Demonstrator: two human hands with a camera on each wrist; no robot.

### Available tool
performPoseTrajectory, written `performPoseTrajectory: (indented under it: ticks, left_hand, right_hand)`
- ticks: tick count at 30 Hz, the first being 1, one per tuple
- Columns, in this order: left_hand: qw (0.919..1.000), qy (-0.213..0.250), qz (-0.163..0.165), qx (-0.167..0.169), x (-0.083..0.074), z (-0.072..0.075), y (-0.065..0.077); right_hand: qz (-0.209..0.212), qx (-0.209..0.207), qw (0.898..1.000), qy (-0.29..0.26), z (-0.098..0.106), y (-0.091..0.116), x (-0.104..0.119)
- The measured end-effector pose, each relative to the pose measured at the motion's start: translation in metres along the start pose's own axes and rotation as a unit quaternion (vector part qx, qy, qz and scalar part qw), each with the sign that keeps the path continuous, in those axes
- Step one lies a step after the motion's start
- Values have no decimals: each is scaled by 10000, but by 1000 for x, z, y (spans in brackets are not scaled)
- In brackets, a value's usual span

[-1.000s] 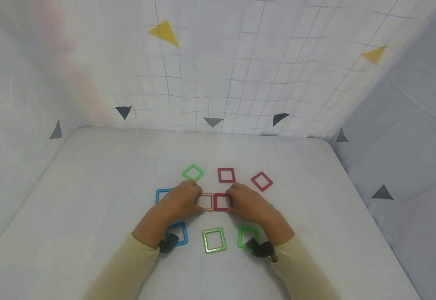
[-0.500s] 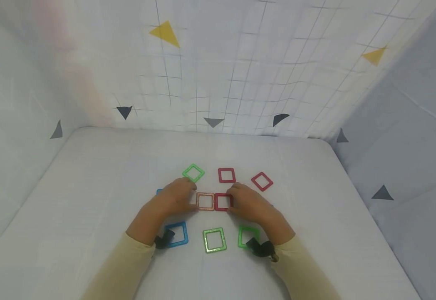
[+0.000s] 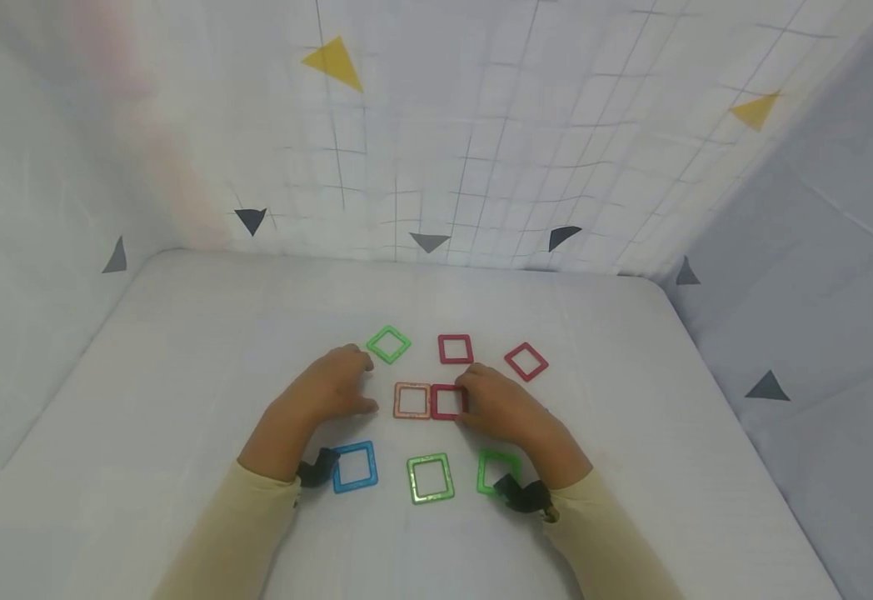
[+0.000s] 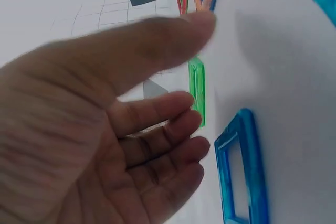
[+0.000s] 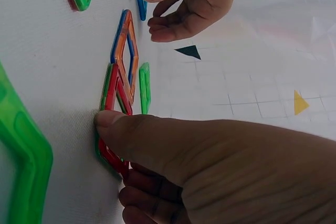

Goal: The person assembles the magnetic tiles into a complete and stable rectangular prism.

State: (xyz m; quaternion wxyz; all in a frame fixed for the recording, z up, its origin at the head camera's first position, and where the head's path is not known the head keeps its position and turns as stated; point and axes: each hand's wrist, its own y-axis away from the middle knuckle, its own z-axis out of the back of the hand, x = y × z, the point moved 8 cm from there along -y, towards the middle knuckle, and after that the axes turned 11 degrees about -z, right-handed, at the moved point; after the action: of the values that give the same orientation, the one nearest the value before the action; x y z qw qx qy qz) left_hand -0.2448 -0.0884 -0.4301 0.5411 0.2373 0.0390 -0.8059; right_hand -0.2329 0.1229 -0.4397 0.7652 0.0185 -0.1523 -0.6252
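In the head view, a red square magnetic tile (image 3: 434, 402) lies flat against an orange square one (image 3: 412, 416), edge to edge. My right hand (image 3: 504, 407) grips the red tile at its right side, thumb on the near edge and fingers at the far one. From the right wrist, a green edge shows under the red tile and a blue edge under the orange tile (image 5: 118, 45). My left hand (image 3: 331, 387) is held apart, left of the orange tile, with nothing between thumb and loosely bent fingers. Beyond its fingertips stands a blue tile (image 4: 254, 166), hidden by that hand in the head view.
Around the middle pair lie a green tile (image 3: 378, 335), a red one (image 3: 455, 337) and a tilted red one (image 3: 515, 352) at the back. Nearer are a blue tile (image 3: 355, 488), a green tile (image 3: 430, 457) and another green one (image 3: 498, 455) by the right wrist strap.
My left hand has let go of the orange tile and drawn away to the left. My right hand has stayed at the red tile.
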Motion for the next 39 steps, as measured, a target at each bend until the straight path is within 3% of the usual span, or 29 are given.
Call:
performPoseTrajectory:
  ticks: [11, 19, 39]
  left_hand:
    - [9990, -312, 230, 226, 13, 6, 10]
    - [9974, -562, 247, 380, 17, 2, 7]
    - [9972, -343, 463, 484, 19, -1, 6]
  right_hand:
    - [-62, 28, 10000, -20, 0, 0, -1]
    - [-75, 8, 10000, -49, 0, 2, -2]
    - [-47, -31, 10000, -40, 2, 1, 0]
